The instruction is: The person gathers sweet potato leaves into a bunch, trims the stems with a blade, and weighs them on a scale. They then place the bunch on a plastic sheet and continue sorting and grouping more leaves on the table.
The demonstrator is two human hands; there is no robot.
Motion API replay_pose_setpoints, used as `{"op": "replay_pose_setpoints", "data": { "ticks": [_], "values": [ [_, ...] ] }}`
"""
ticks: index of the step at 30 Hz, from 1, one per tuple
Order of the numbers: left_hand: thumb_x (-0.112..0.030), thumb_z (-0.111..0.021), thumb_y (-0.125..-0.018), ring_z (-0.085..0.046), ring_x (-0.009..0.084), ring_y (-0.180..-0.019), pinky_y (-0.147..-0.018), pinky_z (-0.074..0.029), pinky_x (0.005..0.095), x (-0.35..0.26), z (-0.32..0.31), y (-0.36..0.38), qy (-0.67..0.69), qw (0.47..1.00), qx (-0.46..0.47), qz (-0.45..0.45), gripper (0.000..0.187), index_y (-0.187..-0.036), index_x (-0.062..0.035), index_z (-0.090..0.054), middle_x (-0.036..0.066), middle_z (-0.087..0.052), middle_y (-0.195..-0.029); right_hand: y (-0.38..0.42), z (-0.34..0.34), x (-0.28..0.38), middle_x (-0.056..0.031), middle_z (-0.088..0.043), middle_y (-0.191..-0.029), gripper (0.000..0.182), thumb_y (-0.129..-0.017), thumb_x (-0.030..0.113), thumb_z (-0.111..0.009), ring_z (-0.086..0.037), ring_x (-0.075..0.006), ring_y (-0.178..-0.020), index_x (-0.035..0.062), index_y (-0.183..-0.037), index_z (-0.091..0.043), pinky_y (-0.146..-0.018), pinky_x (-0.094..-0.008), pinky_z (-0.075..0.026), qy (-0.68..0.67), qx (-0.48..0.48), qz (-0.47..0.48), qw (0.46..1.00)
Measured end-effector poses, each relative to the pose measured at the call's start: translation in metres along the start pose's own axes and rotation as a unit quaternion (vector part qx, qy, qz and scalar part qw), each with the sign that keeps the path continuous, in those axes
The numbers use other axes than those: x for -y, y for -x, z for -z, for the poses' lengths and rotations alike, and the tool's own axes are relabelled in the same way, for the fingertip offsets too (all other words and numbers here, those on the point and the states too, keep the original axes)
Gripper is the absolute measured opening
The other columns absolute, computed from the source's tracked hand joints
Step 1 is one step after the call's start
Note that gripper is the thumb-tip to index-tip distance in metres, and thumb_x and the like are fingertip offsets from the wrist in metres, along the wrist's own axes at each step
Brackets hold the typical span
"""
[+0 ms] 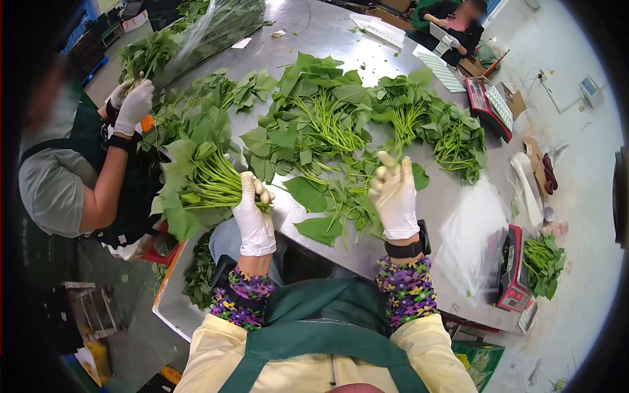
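Note:
My left hand (252,219), in a white glove, is closed round the stem ends of a bunch of leafy greens (213,177). Its broad pointed leaves fan out to the left, like sweet potato greens. Above the near edge of the metal table (288,226) is my right hand (396,200), also gloved, fingers apart and partly curled, and I see nothing held in it. Loose sprigs (350,196) lie just left of that hand. Beyond it, a large pile of greens (321,118) spreads over the table, with another bunch (458,147) to the right.
At left, a co-worker's gloved hands (134,108) hold greens beside a clear plastic bag (216,33). Plastic bags (473,239) lie right of me, near two red scales (514,268) (488,108). Another person (452,29) sits at the far side. A white-walled bin (171,308) stands below left.

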State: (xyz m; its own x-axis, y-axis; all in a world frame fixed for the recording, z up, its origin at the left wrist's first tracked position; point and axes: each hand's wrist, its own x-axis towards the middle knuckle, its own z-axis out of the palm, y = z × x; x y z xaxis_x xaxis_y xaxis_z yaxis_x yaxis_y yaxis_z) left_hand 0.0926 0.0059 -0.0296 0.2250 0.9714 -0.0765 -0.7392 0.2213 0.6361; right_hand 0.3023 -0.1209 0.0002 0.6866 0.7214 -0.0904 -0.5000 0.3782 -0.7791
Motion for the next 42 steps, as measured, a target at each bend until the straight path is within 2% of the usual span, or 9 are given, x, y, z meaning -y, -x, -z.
{"op": "replay_pose_setpoints", "data": {
  "ticks": [3,7,9,13,16,17,18,20,42],
  "values": [
    [-0.023,-0.059,-0.092,-0.04,0.0082,-0.053,-0.051,-0.037,0.0245,0.002,-0.002,0.001,-0.01,1.0,-0.018,-0.002,0.018,-0.094,-0.006,-0.054,-0.002,-0.046,-0.068,0.009,-0.016,-0.003,-0.0009,-0.058,-0.072,0.049,-0.096,0.042,-0.043,-0.049,-0.0091,-0.058,-0.0001,-0.119,-0.053,-0.054,-0.021,-0.037,0.153,0.124,-0.176,0.964],
    [-0.023,-0.059,-0.092,-0.039,0.0082,-0.053,-0.05,-0.036,0.0238,0.006,-0.005,0.005,-0.029,0.999,-0.018,0.008,0.018,-0.093,-0.0055,-0.055,-0.002,-0.045,-0.067,-0.02,-0.015,-0.028,-0.0057,-0.06,-0.074,0.029,-0.088,0.029,-0.059,-0.056,-0.0147,-0.061,0.0075,-0.108,-0.061,-0.056,-0.0308,-0.045,0.511,0.082,0.159,0.841],
    [-0.023,-0.059,-0.092,-0.04,0.0088,-0.053,-0.05,-0.036,0.0233,0.008,-0.004,0.005,-0.035,0.999,-0.013,0.015,0.018,-0.093,-0.0051,-0.055,-0.001,-0.045,-0.067,-0.037,-0.022,-0.027,-0.0088,-0.06,-0.078,0.021,-0.081,0.025,-0.064,-0.059,-0.0235,-0.064,0.01,-0.096,-0.062,-0.059,-0.0374,-0.047,0.683,-0.03,0.358,0.635],
    [-0.023,-0.059,-0.092,-0.041,0.0092,-0.052,-0.05,-0.036,0.0239,0.01,-0.003,0.003,-0.037,0.999,-0.013,0.014,0.018,-0.09,-0.0056,-0.054,0.0,-0.046,-0.066,-0.056,-0.022,-0.035,-0.0081,-0.059,-0.079,0.019,-0.078,0.027,-0.066,-0.06,-0.0292,-0.068,0.0107,-0.082,-0.057,-0.058,-0.0397,-0.046,0.804,-0.01,0.321,0.501],
    [-0.024,-0.06,-0.092,-0.042,0.0096,-0.051,-0.05,-0.037,0.0243,0.01,-0.002,0.001,-0.038,0.999,-0.017,0.016,0.019,-0.088,-0.0064,-0.054,0.0,-0.047,-0.065,-0.054,-0.021,-0.041,-0.0089,-0.06,-0.077,0.02,-0.077,0.028,-0.067,-0.06,-0.0285,-0.068,0.0117,-0.086,-0.059,-0.057,-0.0392,-0.046,0.756,0.01,0.345,0.555],
    [-0.024,-0.06,-0.092,-0.042,0.0096,-0.051,-0.05,-0.037,0.0243,0.01,-0.002,0.001,-0.037,0.999,-0.02,0.015,0.019,-0.088,-0.0064,-0.054,0.0,-0.047,-0.065,-0.054,-0.022,-0.04,-0.0054,-0.058,-0.07,0.017,-0.083,0.025,-0.065,-0.057,-0.0203,-0.059,0.0095,-0.089,-0.061,-0.052,-0.0315,-0.043,0.674,0.049,0.234,0.699],
    [-0.023,-0.061,-0.091,-0.042,0.0098,-0.051,-0.05,-0.038,0.0246,0.009,-0.004,0.002,-0.037,0.999,-0.016,0.016,0.018,-0.088,-0.0067,-0.054,0.0,-0.047,-0.065,-0.049,-0.028,-0.033,-0.0054,-0.058,-0.07,0.017,-0.083,0.025,-0.065,-0.057,-0.0203,-0.059,0.0095,-0.089,-0.061,-0.052,-0.0315,-0.043,0.674,0.051,0.233,0.699],
    [-0.023,-0.061,-0.091,-0.043,0.01,-0.05,-0.05,-0.039,0.0248,0.008,-0.005,0.003,-0.038,0.999,-0.013,0.018,0.018,-0.087,-0.007,-0.054,-0.001,-0.047,-0.064,-0.033,-0.041,-0.014,0.0003,-0.055,-0.068,0.015,-0.09,0.02,-0.06,-0.048,-0.0092,-0.054,0.0055,-0.09,-0.061,-0.049,-0.0216,-0.037,0.093,0.115,-0.018,0.989],
    [-0.01,-0.064,-0.087,-0.058,0.0104,-0.068,-0.058,-0.048,0.0219,0.023,-0.01,0.015,-0.037,0.995,0.012,0.094,0.016,-0.1,-0.0032,-0.06,0.003,-0.063,-0.082,0.049,-0.06,-0.081,-0.007,-0.059,-0.072,0.01,-0.086,0.012,-0.063,-0.057,-0.0208,-0.059,0.0037,-0.088,-0.059,-0.054,-0.0307,-0.045,0.554,0.137,0.298,0.765]
  ]
}}
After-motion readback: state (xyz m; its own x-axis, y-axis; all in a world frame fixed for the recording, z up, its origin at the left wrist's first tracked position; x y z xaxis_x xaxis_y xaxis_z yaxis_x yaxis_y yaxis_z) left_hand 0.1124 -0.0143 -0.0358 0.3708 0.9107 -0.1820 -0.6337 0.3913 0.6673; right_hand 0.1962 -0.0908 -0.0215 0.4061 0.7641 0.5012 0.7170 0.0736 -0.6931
